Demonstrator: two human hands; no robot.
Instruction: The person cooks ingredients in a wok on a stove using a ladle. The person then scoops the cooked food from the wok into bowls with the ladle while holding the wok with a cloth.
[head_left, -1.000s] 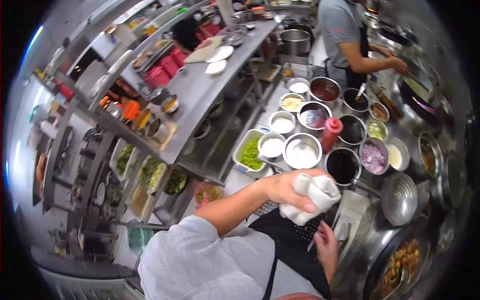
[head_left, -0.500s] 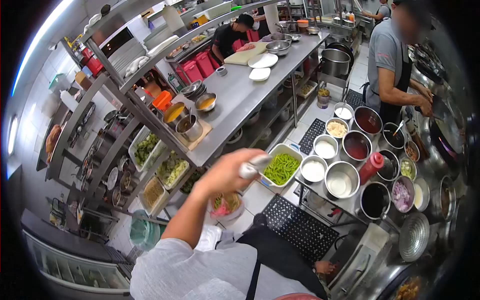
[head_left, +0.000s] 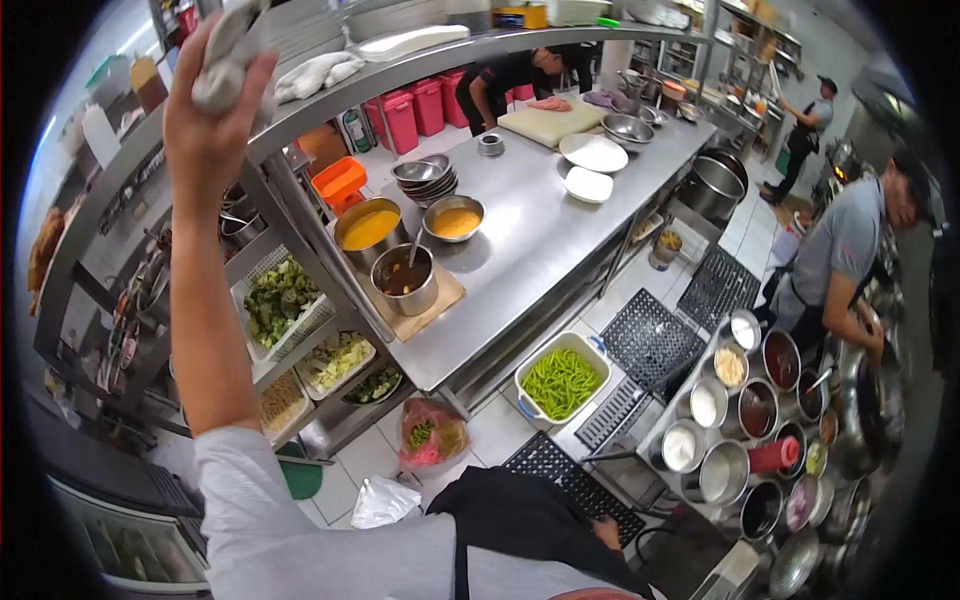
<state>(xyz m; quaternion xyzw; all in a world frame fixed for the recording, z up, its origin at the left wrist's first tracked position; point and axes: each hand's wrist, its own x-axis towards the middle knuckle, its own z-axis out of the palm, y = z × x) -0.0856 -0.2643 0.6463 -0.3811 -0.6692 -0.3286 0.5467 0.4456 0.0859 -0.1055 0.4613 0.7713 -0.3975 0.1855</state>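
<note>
Now raised from mid-frame to upper left, the left hand (head_left: 207, 130) clenches a bunched white cloth (head_left: 226, 90) in curled fingers | right hand (head_left: 607, 533), low right of centre, partly hidden, grip unclear | two filled pots (head_left: 408, 302), one filled bowl (head_left: 468, 238), two white plates (head_left: 594, 152) | steel table (head_left: 500, 275) beneath; tiled kitchen floor (head_left: 338, 492), black mats (head_left: 655, 332)

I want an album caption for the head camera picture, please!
Up high: the left hand holds a pale cloth, with a steel counter beyond.
</note>
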